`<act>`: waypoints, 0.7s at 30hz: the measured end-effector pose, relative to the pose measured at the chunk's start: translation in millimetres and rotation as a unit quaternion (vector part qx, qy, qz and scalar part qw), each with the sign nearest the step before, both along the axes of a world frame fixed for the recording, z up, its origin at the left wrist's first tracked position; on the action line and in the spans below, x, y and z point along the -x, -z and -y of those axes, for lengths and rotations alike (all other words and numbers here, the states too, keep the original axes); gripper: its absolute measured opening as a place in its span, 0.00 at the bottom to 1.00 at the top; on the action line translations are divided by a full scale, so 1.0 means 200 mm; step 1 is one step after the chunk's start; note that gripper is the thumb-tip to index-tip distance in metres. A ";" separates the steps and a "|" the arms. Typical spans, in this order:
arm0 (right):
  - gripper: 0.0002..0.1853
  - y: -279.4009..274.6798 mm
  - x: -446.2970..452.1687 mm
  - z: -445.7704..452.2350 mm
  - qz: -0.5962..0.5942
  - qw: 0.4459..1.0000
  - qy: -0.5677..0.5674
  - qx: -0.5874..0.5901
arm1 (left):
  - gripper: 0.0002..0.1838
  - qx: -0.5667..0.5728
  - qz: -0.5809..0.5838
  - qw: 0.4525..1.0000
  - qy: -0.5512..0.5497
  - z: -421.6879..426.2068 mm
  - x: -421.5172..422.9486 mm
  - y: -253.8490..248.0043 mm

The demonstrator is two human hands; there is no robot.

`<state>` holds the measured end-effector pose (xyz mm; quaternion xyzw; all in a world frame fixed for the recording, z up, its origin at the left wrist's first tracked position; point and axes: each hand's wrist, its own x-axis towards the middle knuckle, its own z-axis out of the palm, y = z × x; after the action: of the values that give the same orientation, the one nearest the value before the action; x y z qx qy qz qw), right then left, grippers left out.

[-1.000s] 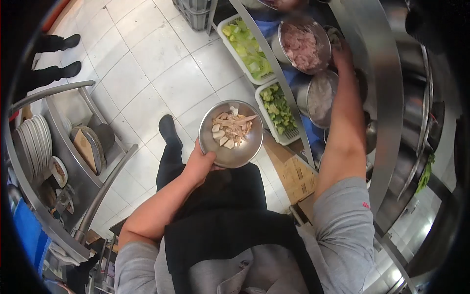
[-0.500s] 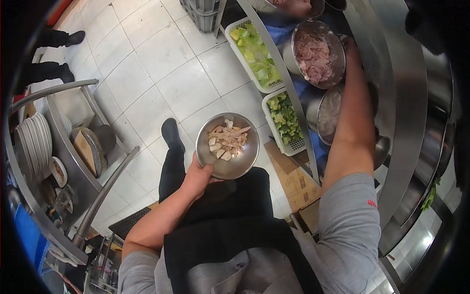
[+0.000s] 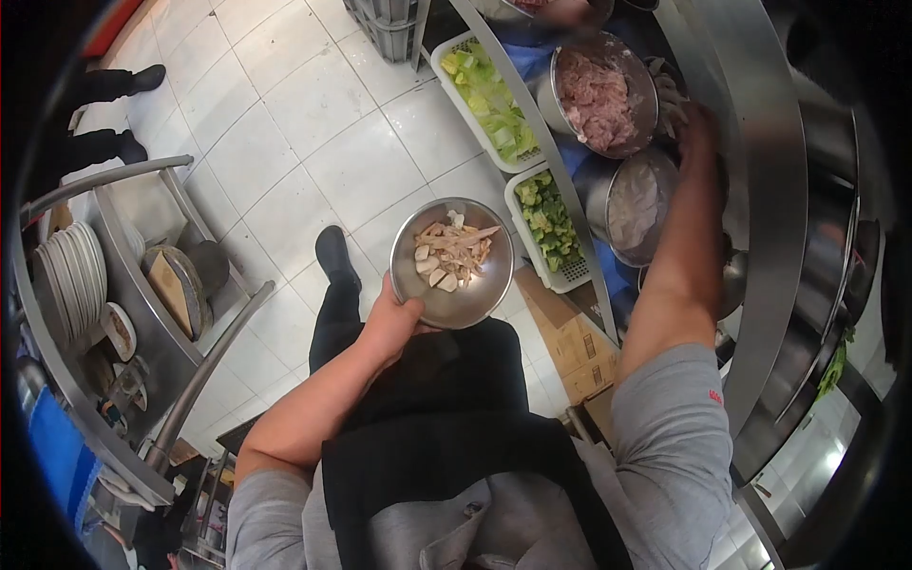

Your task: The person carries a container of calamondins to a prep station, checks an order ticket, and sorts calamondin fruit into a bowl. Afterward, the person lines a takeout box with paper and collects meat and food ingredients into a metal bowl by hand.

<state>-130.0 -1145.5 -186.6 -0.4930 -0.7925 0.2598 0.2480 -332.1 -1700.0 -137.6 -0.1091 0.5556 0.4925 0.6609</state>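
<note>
My left hand [image 3: 394, 318] grips the near rim of a round metal bowl [image 3: 418, 299], thumb on the inside edge. In the bowl lie pale chunks and light brown strips of food [image 3: 454, 252]; their exact kind is unclear. My right hand [image 3: 698, 125] reaches in among the metal containers on the right, close to some greyish-white pieces of food [image 3: 669, 95]. Its fingers are dim and partly hidden, so a grip on those pieces cannot be made out. Just left of it stands a metal container of raw pink meat [image 3: 598, 100]. Nearer me is a container with whitish contents [image 3: 636, 201].
White baskets of cut lettuce [image 3: 491, 104] and broccoli [image 3: 549, 218] hang along the metal counter edge [image 3: 546, 123]. A steel cart [image 3: 180, 266] at left carries stacked plates [image 3: 71, 275]. Another person's legs [image 3: 104, 114] show at upper left. A cardboard box [image 3: 575, 356] sits below.
The bowl in my left hand has shifted slightly right and up. My right hand has moved from the raw meat container's right rim to the greyish-white pieces beside it.
</note>
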 end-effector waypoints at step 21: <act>0.14 -0.48 0.44 1.76 -0.020 0.867 -0.226 0.444 | 0.34 -0.080 -0.020 0.997 0.011 -0.26 0.10 -0.12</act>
<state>-218.4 -1497.5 -90.1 -0.3532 -0.6784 0.6425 -0.0468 -352.6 -1647.6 -113.0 -0.0398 0.5283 0.5303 0.6619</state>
